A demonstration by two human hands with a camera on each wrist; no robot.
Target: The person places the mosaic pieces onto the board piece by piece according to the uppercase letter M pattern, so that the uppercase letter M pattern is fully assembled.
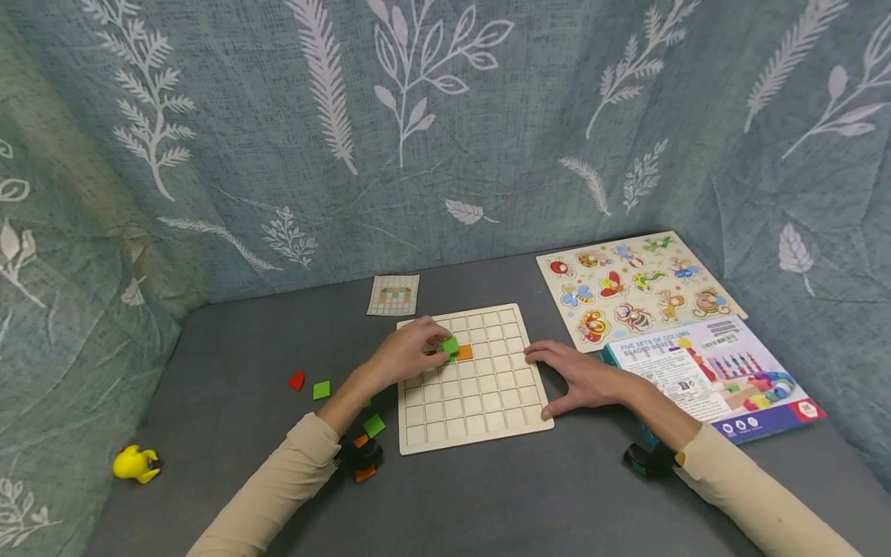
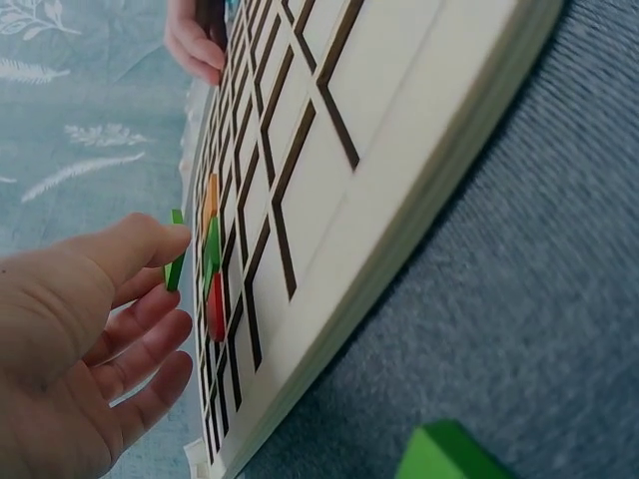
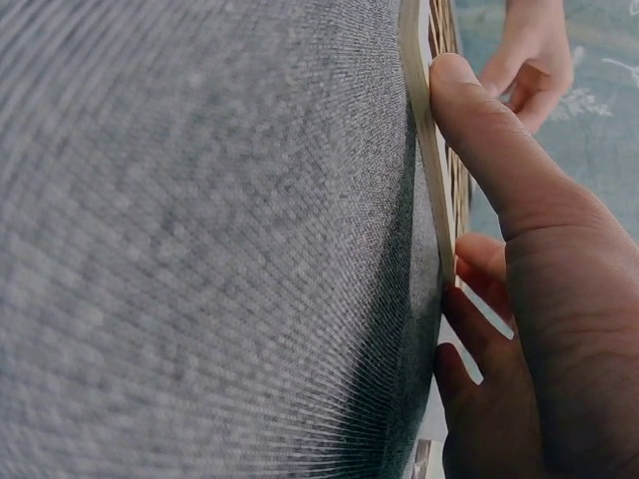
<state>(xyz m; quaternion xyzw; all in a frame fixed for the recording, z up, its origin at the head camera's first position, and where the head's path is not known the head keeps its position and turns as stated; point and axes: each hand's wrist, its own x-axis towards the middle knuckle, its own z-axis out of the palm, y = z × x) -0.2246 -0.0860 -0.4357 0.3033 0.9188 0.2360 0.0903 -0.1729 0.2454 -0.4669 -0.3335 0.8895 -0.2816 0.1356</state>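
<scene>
Between thumb and fingertips, my left hand (image 1: 407, 353) pinches a green square tile (image 2: 175, 251) just over a pale wooden grid board (image 1: 476, 425). In the left wrist view, an orange tile (image 2: 210, 203), a green tile (image 2: 211, 249) and a red tile (image 2: 217, 307) sit in a row on the board, beside the held one. The held tile and left hand partly cover this row in the head view. My right hand (image 1: 583, 374) touches the board's right edge with the thumb and fingertips, the fingers spread and relaxed.
Left of the board lie a red piece (image 1: 297, 380), green squares (image 1: 374, 425) and orange pieces (image 1: 365, 473), some behind the left wrist. A pattern card (image 1: 372, 306) lies behind the board. An insect puzzle (image 1: 629, 288) and bead box (image 1: 717, 379) stand right; a yellow toy (image 1: 135, 464) far left.
</scene>
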